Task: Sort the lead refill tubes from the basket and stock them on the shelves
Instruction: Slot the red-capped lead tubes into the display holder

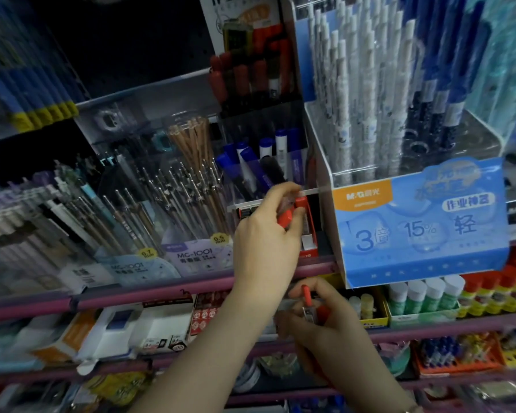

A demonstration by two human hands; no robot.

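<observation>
My left hand [265, 231] has its fingers [283, 198] curled round a red-capped lead refill tube [286, 219], pressing it toward the small red display box [306, 234] on the upper shelf [161, 286], beside the blue pen stand [420, 228]. Below it, my right hand [325, 320] grips a small bunch of spare tubes [310, 308], thumb and fingers closed on them, one red cap standing up. The basket is out of view. I judge these tubes light, stiff and slick plastic, the leads inside brittle; a pinch across the middle of the barrel looks safer than one on the cap, which might pull off. Blue markers [262, 165] and mechanical pencils [173, 189] crowd the clear bins just behind.
</observation>
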